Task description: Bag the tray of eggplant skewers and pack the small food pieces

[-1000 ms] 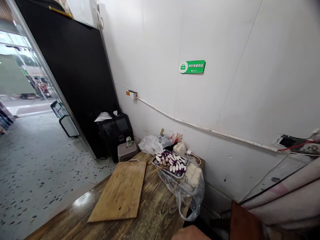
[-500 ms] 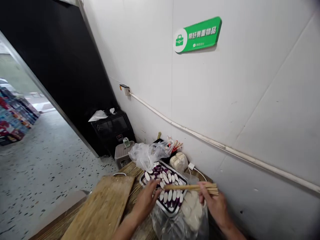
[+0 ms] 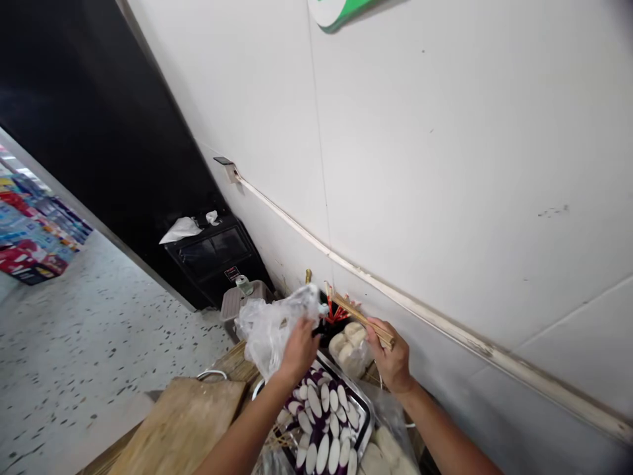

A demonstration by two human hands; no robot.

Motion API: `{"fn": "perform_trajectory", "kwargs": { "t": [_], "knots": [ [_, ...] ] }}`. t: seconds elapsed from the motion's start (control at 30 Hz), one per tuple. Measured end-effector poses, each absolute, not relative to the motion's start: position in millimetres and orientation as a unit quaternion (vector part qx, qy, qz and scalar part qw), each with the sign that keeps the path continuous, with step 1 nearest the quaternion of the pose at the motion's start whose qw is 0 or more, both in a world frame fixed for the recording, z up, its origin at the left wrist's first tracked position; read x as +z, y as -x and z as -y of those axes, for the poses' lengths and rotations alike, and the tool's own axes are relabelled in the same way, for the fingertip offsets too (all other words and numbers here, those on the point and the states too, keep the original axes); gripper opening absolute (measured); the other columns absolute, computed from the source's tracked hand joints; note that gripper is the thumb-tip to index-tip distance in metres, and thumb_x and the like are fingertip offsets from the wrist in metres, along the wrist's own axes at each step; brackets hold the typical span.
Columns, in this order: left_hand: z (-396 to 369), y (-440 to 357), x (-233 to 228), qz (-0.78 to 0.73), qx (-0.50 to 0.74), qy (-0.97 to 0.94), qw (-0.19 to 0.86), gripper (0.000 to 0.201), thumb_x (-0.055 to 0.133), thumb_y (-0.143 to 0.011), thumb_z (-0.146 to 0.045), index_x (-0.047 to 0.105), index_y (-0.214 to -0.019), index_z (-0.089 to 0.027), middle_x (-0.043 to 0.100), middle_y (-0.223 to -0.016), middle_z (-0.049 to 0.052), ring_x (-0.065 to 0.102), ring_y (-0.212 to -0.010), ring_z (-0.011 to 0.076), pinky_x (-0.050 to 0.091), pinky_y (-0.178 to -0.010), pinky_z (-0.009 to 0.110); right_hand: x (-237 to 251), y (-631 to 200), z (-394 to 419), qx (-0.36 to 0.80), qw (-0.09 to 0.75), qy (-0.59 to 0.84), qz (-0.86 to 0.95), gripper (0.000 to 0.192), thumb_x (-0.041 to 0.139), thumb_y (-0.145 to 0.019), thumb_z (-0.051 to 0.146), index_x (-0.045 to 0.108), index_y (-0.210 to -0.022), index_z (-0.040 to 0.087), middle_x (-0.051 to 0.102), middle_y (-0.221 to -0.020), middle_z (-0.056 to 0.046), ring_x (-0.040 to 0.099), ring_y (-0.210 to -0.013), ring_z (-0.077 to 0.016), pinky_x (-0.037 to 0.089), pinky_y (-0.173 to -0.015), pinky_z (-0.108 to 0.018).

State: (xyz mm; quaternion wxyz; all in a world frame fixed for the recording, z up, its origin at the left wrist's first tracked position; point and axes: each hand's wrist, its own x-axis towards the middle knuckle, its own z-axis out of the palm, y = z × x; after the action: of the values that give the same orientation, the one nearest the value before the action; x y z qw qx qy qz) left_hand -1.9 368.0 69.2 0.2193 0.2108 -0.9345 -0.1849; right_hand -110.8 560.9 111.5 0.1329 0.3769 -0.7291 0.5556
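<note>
My right hand (image 3: 391,359) is closed around one end of a bundle of bamboo skewers (image 3: 363,318), which points up and left toward a black container with red-and-white items (image 3: 339,311). With its fingers curled, my left hand (image 3: 299,346) grips a crumpled clear plastic bag (image 3: 267,330) at the back of the tray. Below both hands lies a metal tray (image 3: 364,432) filled with purple-skinned, white-fleshed eggplant slices (image 3: 324,452). Some thin sticks (image 3: 283,439) show at the tray's left side, partly hidden by my left forearm.
A wooden cutting board (image 3: 182,422) lies left of the tray. Bagged pale round pieces (image 3: 351,346) sit by the wall, and another bag of pale food (image 3: 388,452) is at the tray's right. A stool (image 3: 237,300) with a can stands beyond. The white wall (image 3: 445,198) bounds the right.
Both hands have moved away from over the eggplant slices toward the back. My left hand has taken hold of the plastic bag, which is lifted. The skewers now tilt up toward the black container.
</note>
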Motion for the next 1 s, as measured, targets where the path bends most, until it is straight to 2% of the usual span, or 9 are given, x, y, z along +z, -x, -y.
{"fn": "perform_trajectory", "kwargs": {
  "t": [0.1,0.17,0.4,0.5,0.63,0.7,0.87,1.0],
  "knots": [
    [-336.7,-33.2,72.4,0.838,-0.197,-0.352,0.368,0.030,0.045,-0.079,-0.033,0.054,-0.100,-0.012,0.052,-0.096,0.010,0.056,-0.081,0.0181,0.049,-0.079,0.035,116.2,127.9,-528.5,0.543,0.138,-0.416,0.716,0.023,0.046,-0.085,0.025,0.059,-0.101,0.014,0.066,-0.093,-0.008,0.062,-0.088,-0.0160,0.049,-0.083,-0.029],
    [-320.1,-57.5,71.5,0.784,-0.208,-0.428,0.399,0.031,0.046,-0.077,-0.036,0.055,-0.095,-0.012,0.052,-0.090,0.008,0.056,-0.077,0.0181,0.051,-0.074,0.034,113.5,139.4,-501.7,0.529,0.125,-0.433,0.719,0.024,0.044,-0.086,0.027,0.059,-0.101,0.015,0.066,-0.094,-0.008,0.061,-0.090,-0.0158,0.047,-0.085,-0.029],
    [-318.2,-100.5,55.3,0.759,-0.287,-0.442,0.382,0.027,0.049,-0.074,-0.039,0.056,-0.084,-0.015,0.056,-0.084,0.006,0.056,-0.078,0.0194,0.050,-0.073,0.035,71.4,164.2,-418.3,0.477,0.046,-0.532,0.698,0.024,0.046,-0.085,0.026,0.063,-0.098,0.015,0.067,-0.093,-0.007,0.062,-0.087,-0.0145,0.047,-0.083,-0.027],
    [-323.7,-107.3,48.4,0.772,-0.289,-0.428,0.371,0.023,0.049,-0.075,-0.036,0.057,-0.082,-0.016,0.057,-0.083,0.005,0.056,-0.078,0.0187,0.050,-0.071,0.031,58.5,169.2,-407.0,0.433,0.003,-0.604,0.669,0.025,0.048,-0.084,0.025,0.063,-0.101,0.015,0.067,-0.094,-0.006,0.061,-0.087,-0.0128,0.047,-0.081,-0.024],
    [-324.3,-113.4,39.3,0.773,-0.306,-0.421,0.364,0.021,0.049,-0.076,-0.036,0.057,-0.082,-0.017,0.058,-0.083,0.004,0.057,-0.078,0.0174,0.049,-0.072,0.030,54.1,176.8,-403.7,0.366,-0.037,-0.670,0.645,0.023,0.056,-0.078,0.024,0.065,-0.099,0.021,0.067,-0.084,-0.001,0.061,-0.078,-0.0116,0.047,-0.072,-0.021],
    [-323.5,-114.3,36.4,0.770,-0.312,-0.422,0.364,0.020,0.049,-0.077,-0.035,0.056,-0.083,-0.017,0.057,-0.084,0.003,0.057,-0.079,0.0171,0.049,-0.073,0.030,56.5,177.3,-402.8,0.354,-0.036,-0.663,0.658,0.021,0.056,-0.079,0.024,0.066,-0.096,0.021,0.068,-0.084,-0.001,0.062,-0.077,-0.0118,0.047,-0.072,-0.021],
    [-323.5,-115.4,36.8,0.763,-0.331,-0.418,0.366,0.019,0.049,-0.078,-0.035,0.056,-0.083,-0.017,0.057,-0.084,0.003,0.057,-0.079,0.0166,0.049,-0.072,0.029,78.8,164.8,-385.5,0.360,0.013,-0.567,0.741,0.029,0.039,-0.088,0.030,0.061,-0.098,0.014,0.066,-0.094,-0.008,0.060,-0.088,-0.0140,0.043,-0.082,-0.025],
    [-326.1,-119.8,37.9,0.747,-0.335,-0.431,0.380,0.021,0.051,-0.076,-0.036,0.057,-0.081,-0.016,0.058,-0.084,0.003,0.058,-0.079,0.0165,0.049,-0.071,0.028,103.4,158.5,-348.3,0.318,0.020,-0.515,0.796,0.029,0.039,-0.088,0.032,0.060,-0.092,0.012,0.066,-0.087,-0.010,0.060,-0.084,-0.0176,0.042,-0.077,-0.026]
  ]
}}
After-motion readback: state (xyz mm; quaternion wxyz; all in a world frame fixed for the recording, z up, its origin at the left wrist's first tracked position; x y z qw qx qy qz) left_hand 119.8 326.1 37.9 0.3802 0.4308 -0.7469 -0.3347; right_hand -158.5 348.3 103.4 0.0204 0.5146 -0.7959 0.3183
